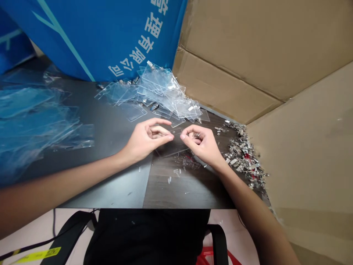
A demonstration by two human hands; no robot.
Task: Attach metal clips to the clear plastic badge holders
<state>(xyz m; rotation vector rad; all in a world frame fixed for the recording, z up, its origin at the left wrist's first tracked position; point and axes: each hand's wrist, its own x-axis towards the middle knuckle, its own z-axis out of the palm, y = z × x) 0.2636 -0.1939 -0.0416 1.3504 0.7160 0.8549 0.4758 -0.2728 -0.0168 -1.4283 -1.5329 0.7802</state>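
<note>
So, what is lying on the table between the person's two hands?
In the head view, a clear plastic sheet lies on the dark table, below the gap between the left hand and the right hand.

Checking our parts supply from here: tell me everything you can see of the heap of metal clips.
The heap of small metal clips lies loose and jumbled on the dark wood-grain tabletop, in a long band beside the cardboard sheet. The pieces look like shiny silver metal, with red bits among them; their exact shape is too small to tell. A few strays lie apart. The right hand is near, not touching.
</note>
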